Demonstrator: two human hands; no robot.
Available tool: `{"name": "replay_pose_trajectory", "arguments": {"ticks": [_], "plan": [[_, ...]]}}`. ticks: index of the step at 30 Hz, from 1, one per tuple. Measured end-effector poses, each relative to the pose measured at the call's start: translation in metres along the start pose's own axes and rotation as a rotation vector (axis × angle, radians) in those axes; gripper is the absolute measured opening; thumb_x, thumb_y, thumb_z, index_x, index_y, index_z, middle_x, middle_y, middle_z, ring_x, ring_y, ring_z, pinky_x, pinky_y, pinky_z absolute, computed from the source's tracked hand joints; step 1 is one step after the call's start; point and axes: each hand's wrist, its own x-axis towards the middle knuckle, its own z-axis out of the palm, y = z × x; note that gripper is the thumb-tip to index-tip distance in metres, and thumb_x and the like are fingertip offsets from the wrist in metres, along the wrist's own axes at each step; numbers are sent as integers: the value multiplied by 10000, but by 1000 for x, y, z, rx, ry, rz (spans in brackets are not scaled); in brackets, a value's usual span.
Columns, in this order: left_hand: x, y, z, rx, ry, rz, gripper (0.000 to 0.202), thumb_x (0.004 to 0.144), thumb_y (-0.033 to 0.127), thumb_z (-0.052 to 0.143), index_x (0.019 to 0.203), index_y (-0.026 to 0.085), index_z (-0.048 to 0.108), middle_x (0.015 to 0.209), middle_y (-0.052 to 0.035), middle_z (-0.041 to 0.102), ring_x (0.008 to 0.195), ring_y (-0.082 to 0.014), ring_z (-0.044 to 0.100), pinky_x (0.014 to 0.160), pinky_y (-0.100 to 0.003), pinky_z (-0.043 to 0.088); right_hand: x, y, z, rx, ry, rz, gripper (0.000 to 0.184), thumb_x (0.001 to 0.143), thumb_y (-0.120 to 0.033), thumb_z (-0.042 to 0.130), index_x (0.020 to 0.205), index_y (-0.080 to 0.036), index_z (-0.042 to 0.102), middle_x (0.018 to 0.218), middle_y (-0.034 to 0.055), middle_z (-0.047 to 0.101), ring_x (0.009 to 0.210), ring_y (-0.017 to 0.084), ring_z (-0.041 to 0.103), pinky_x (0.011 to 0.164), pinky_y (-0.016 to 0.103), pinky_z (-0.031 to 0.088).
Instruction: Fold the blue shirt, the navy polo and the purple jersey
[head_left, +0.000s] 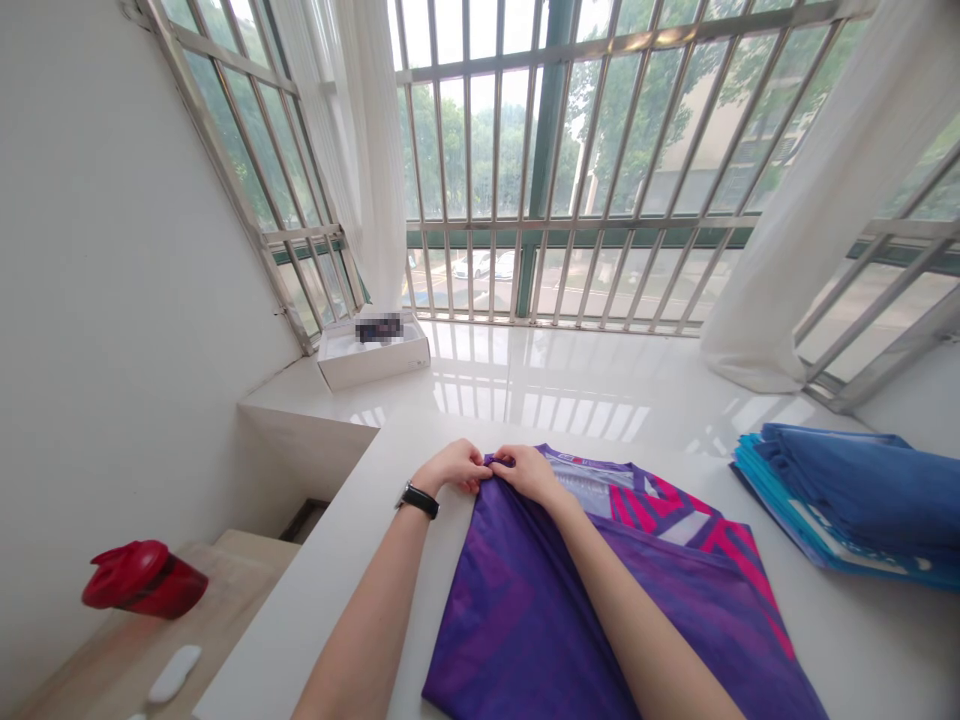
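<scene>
A purple and pink jersey point(525, 610) lies partly folded over on the white tabletop in front of me. At its far left corner my left hand point(457, 466) pinches the cloth, with a black-strapped watch point(418, 500) on the wrist. Close against it, my right hand point(529, 472) has its fingertips closed on the same edge. The right forearm crosses over the jersey and hides part of it. Beyond that arm, the neckline point(585, 462) and a pink-striped shoulder show.
A stack of folded blue clothes point(870, 500) sits at the right. An open white box point(375, 352) stands by the barred window point(525, 200). Below the table's left edge are a red shaker bottle point(146, 580) and a small white object point(175, 673). White curtains hang on both sides.
</scene>
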Motion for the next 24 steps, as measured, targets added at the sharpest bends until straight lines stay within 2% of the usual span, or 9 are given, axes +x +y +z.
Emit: {"name": "replay_pose_trajectory", "arguments": {"ticks": [12,16,18,21,24], "plan": [[-4,4,0,183,59,1,218,723,324,617,579,165,584,503,7,594,536,-154,595,554,-249,488,-6,-11,2,-37,66,77,166,816,-361,647,885,-228,719,903,29,728,857,199,645,710,284,422],[-2,1,1,244,77,14,245,740,329,600,559,165,586,506,0,590,526,-148,579,538,-240,466,-8,-17,-3,-34,57,69,233,850,-364,617,986,-192,693,967,71,717,908,218,644,772,314,454],[-2,0,1,278,88,24,254,743,331,591,551,165,582,510,-7,593,525,-149,578,533,-239,456,-14,-18,-13,-16,27,34,347,852,-382,626,1137,-183,646,1069,84,700,934,202,645,818,310,471],[-2,-1,3,339,123,50,248,742,319,572,545,169,578,526,-16,603,533,-152,581,538,-241,444,-37,-12,-43,34,-20,-89,552,835,-421,654,1321,-190,530,1307,115,597,1062,196,617,939,320,461],[-2,-2,5,400,153,75,252,742,294,548,522,174,570,513,-19,595,519,-147,577,538,-237,430,-81,5,-81,127,-21,-117,546,843,-454,636,1318,-206,528,1335,116,575,1132,221,590,983,371,456]]}}
